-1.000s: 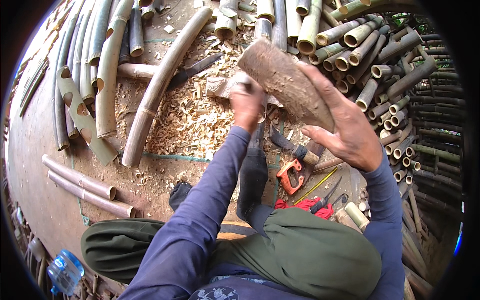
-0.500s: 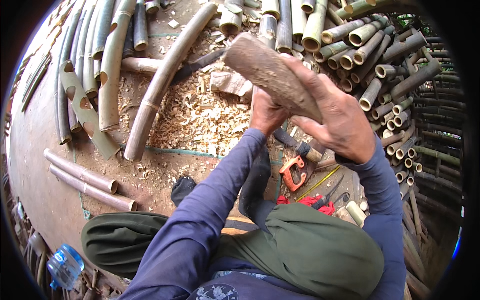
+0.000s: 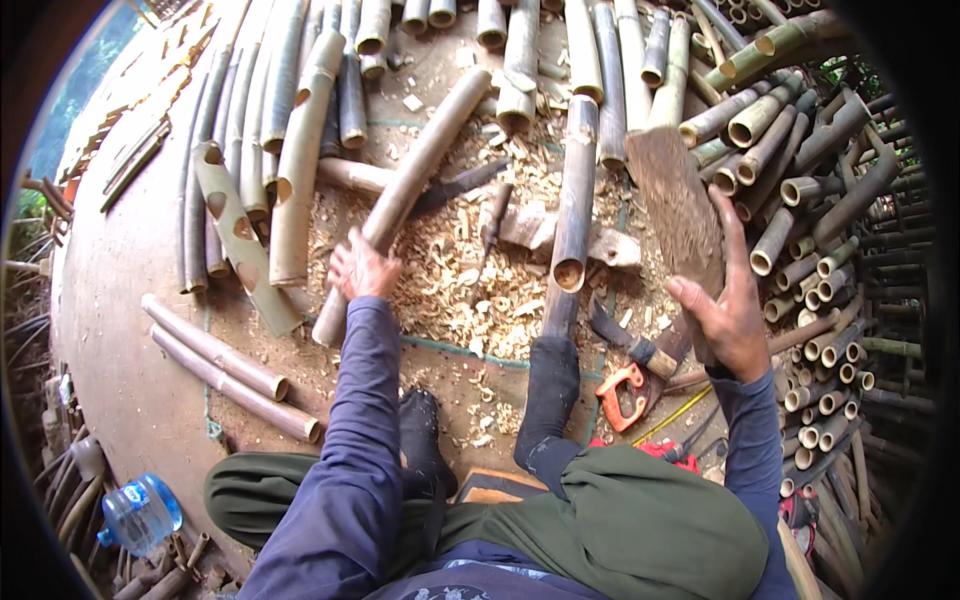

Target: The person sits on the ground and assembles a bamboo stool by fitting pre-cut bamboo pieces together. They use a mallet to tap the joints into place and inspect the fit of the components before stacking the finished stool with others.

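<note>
My left hand (image 3: 363, 267) has its fingers over the lower part of a long brown bamboo pole (image 3: 425, 160), which lies slanted across the wood shavings. In my right hand (image 3: 735, 315) is a thick, rough brown wooden block (image 3: 675, 205), raised on the right with the thumb and fingers at its side. Between the hands, a dark bamboo tube (image 3: 575, 190) lies with its cut end near my foot. A pale wood chunk (image 3: 530, 228) rests among the shavings, and a slim dark-bladed tool (image 3: 496, 222) is by it.
An orange-handled saw (image 3: 622, 396), a hatchet-like tool (image 3: 635, 345) and a yellow measuring tape (image 3: 670, 418) lie at right. Bamboo tubes are stacked at far right (image 3: 820, 345) and along the back. Two short bamboo pieces (image 3: 230, 375) and a blue water bottle (image 3: 140, 515) are at left.
My left hand has left the middle, moving left onto the bamboo pole. My right hand has carried the wooden block rightward and turned it more upright. The view has shifted.
</note>
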Demonstrator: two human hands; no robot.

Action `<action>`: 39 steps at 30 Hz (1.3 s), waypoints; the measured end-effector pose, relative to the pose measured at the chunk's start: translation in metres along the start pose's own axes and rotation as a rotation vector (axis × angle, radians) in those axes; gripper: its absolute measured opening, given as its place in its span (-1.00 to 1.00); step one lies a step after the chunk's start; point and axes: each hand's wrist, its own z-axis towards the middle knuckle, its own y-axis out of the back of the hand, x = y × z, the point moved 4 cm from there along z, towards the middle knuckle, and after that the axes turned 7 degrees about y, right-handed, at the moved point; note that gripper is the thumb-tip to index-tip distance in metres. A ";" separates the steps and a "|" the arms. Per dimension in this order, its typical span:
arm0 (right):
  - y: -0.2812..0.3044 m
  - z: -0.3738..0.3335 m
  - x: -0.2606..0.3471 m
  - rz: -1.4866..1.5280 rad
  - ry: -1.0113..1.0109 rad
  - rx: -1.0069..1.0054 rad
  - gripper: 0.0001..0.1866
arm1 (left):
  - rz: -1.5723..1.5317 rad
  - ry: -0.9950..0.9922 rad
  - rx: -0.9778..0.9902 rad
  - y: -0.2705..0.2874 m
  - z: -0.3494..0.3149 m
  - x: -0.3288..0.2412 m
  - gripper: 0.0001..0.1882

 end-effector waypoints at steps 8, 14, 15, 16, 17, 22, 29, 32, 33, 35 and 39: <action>-0.002 -0.098 -0.028 0.130 -0.182 -0.159 0.03 | -0.387 -0.150 0.238 0.068 -0.024 0.028 -0.29; 0.016 -0.177 -0.022 0.143 -0.362 -0.332 0.01 | -1.228 -0.416 0.725 0.140 -0.204 -0.052 -0.31; 0.023 -0.180 -0.008 0.125 -0.352 -0.347 0.00 | -1.329 -0.458 0.776 0.150 -0.233 -0.059 -0.29; 0.024 -0.185 -0.008 0.141 -0.358 -0.354 0.00 | -1.365 -0.442 0.803 0.144 -0.258 -0.062 -0.32; 0.028 -0.188 -0.003 0.133 -0.352 -0.367 -0.01 | -1.426 -0.441 0.834 0.140 -0.280 -0.063 -0.35; 0.037 -0.205 0.011 0.139 -0.380 -0.405 -0.03 | -1.239 -0.453 0.873 0.110 -0.323 -0.060 -0.31; 0.029 -0.204 0.011 0.136 -0.364 -0.363 -0.02 | -1.233 -0.405 0.949 0.082 -0.315 -0.070 -0.23; 0.028 -0.200 0.009 0.135 -0.363 -0.330 -0.02 | -1.301 -0.387 0.957 0.072 -0.315 -0.079 -0.30; 0.029 -0.200 0.007 0.132 -0.362 -0.327 -0.02 | -1.279 -0.394 0.930 0.072 -0.316 -0.080 -0.31; 0.030 -0.198 0.003 0.140 -0.365 -0.314 -0.02 | -1.235 -0.405 0.874 0.075 -0.316 -0.079 -0.32; 0.034 -0.190 -0.003 0.150 -0.353 -0.239 -0.02 | -1.246 -0.374 0.952 0.079 -0.315 -0.077 -0.25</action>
